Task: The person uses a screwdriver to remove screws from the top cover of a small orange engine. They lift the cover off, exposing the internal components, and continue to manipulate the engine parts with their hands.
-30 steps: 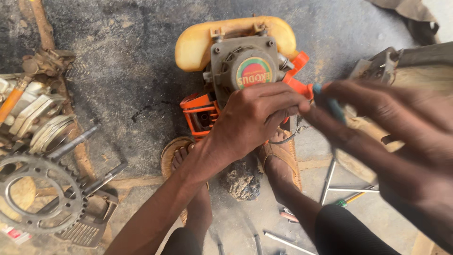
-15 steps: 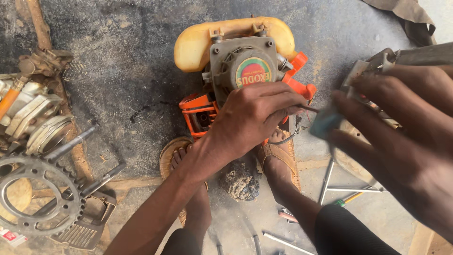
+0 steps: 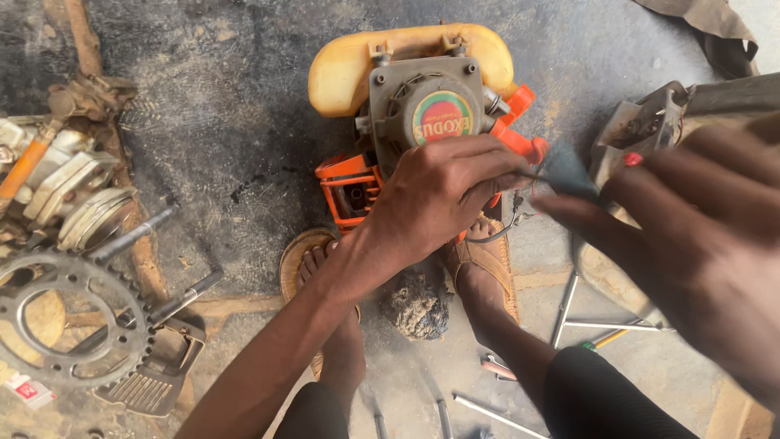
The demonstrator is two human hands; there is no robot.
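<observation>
— Where's the small engine (image 3: pixel 422 114) sitting?

— On the dark ground, just ahead of the person's two sandalled feet (image 3: pixel 479 268). Grey housing with a round coloured sticker, a yellow tank across its far side, orange frame parts to either side of it.

— And the left hand (image 3: pixel 443 195)?

— It reaches in from below, forearm stretched up across the frame, palm down on the near edge of the engine. The fingers are curled together, tips pinched on a thin dark wire (image 3: pixel 532 173) that runs off to the right of the grip.

— The right hand (image 3: pixel 699 236)?

— Close to the camera, large and blurred, fingers spread and pointing left toward the other hand. A small grey-blue piece (image 3: pixel 569 172) sits at its fingertips, but whether it is clamped between them I cannot tell. A small red spot shows just above the fingers.

— What has changed from a moment ago?

— The left hand has kept its place on the engine. The right hand has come lower and further left, so its fingertips and the grey-blue piece now lie just beside the left hand's fingertips, where before they were apart. The engine has not shifted.

— Around the grip?

— Below it, between the feet, a grimy lump (image 3: pixel 416 305). Further right, thin metal rods (image 3: pixel 617 325) on the ground. Well off to the left, a toothed sprocket (image 3: pixel 73 325) and other worn metal parts.
</observation>
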